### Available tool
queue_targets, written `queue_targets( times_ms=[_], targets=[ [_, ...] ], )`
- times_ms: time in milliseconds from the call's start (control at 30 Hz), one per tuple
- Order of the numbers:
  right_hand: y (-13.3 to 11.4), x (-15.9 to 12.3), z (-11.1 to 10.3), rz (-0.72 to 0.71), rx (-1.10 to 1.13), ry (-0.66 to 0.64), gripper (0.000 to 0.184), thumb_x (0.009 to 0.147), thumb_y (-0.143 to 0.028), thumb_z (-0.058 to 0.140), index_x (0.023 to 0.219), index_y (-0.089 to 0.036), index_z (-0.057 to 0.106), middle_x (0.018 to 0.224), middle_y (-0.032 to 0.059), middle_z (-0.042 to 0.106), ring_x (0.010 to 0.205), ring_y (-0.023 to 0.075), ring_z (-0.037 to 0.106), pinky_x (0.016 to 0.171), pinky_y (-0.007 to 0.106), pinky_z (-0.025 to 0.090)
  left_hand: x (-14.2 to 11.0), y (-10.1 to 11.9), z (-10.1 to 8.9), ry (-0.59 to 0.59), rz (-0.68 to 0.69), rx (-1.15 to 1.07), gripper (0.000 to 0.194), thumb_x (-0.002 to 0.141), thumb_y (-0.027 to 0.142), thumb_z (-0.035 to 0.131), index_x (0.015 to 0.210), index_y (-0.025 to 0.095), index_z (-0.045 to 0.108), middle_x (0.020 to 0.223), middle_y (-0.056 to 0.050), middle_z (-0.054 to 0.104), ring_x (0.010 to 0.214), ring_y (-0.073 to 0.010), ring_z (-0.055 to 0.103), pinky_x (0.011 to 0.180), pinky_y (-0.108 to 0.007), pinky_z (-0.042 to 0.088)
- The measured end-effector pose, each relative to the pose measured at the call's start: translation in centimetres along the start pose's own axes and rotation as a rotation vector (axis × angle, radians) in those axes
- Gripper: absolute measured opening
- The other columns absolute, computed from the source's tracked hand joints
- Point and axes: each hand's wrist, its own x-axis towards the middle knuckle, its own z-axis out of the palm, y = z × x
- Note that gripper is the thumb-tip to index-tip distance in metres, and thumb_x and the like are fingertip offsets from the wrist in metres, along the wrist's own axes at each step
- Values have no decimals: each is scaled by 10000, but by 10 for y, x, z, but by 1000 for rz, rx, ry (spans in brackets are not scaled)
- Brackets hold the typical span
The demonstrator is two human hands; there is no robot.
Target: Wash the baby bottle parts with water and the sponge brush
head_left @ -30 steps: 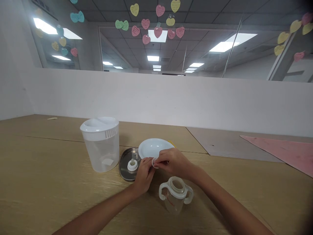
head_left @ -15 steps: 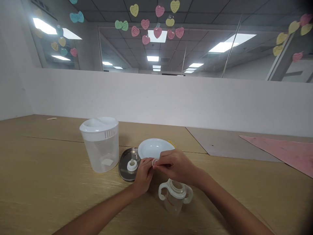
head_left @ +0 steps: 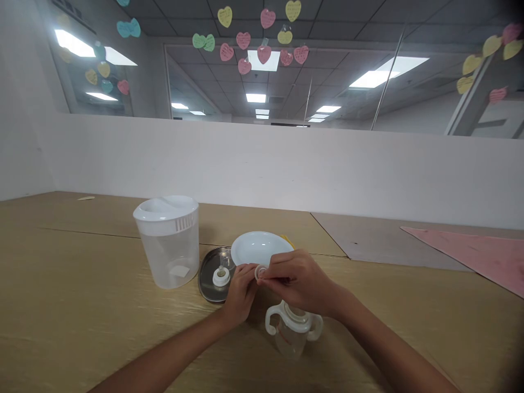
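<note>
My left hand (head_left: 240, 292) and my right hand (head_left: 298, 281) meet over the wooden table, both pinching a small pale ring-shaped part (head_left: 260, 272) between their fingertips. Just below my right hand stands a clear baby bottle (head_left: 291, 335) with two white handles and an open neck. To the left of my hands lies a round metal tray (head_left: 208, 283) holding a white collar with a teat (head_left: 221, 276). A white plate (head_left: 257, 247) sits behind my hands, partly over the tray.
A translucent plastic jug with a white lid (head_left: 168, 240) stands left of the tray. A grey mat (head_left: 380, 243) and a pink sheet (head_left: 478, 254) lie at the right. A white partition wall (head_left: 286, 169) runs along the table's far edge.
My right hand has shifted slightly down and toward me, now covering more of the bottle's neck. The small part stays pinched between both hands.
</note>
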Motion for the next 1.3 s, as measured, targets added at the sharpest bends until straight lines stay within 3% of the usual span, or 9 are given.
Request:
queue_targets(
  times_ms=[167,400,600,1033,1300],
  targets=[
    [-2,0,-1,-19,38,46,217,809,-192,497,666,-152,655,517,-6,547,461,65,407,464,190,300,0,0,0,-2,-1,-9,337,904,317,301,828,173,595,852,-70,620,807,-183,524,759,-341,381],
    [-7,1,-5,-33,78,85,228,812,-205,506,638,-157,646,497,-13,533,442,58,392,449,181,306,-1,-2,1,-2,6,3,344,905,319,291,904,182,607,916,-81,628,819,-187,532,773,-357,384],
    [-10,1,-7,-42,112,124,204,793,-178,524,633,-157,649,485,-21,519,434,53,385,434,174,305,-1,-3,1,-3,18,11,357,905,339,284,827,181,595,882,-77,623,820,-187,535,772,-351,381],
    [-20,-1,-15,-60,198,183,168,785,-160,544,671,-164,667,499,-18,539,433,48,416,411,158,328,-1,-5,3,7,47,16,362,909,350,281,894,184,602,933,-62,624,847,-192,532,788,-349,374],
    [-25,-4,-19,-82,242,206,127,752,-113,573,720,-165,684,532,-18,569,447,43,446,418,146,347,-3,-14,7,-14,20,75,238,883,232,377,922,199,610,935,-46,639,873,-185,545,804,-343,372]
  ],
)
